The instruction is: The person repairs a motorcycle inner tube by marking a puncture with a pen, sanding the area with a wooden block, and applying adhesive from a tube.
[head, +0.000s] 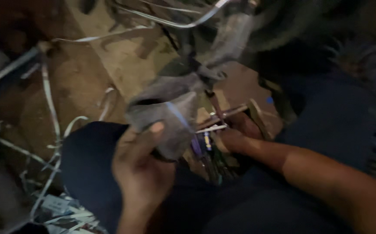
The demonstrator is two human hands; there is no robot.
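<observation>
Grey tube [170, 119] is gripped in the left hand [142, 167] while the right hand [235, 138] pinches a thin strip [211, 128] beside it; feeding it will need a steady tube.

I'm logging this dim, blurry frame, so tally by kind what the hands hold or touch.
Person's hands: 2 (left hand, right hand)
Grey sleeve-like piece gripped by the left hand: 1
Thin sticks at the right hand: 2, blurred
Total: 5

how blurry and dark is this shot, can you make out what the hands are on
Head view: dim and warm-toned, with heavy motion blur throughout; the left hand grips a grey, smeared tube-like piece; the right hand touches thin sticks, details unreadable; pale strips on the ground streak; corners fall into shadow.
</observation>
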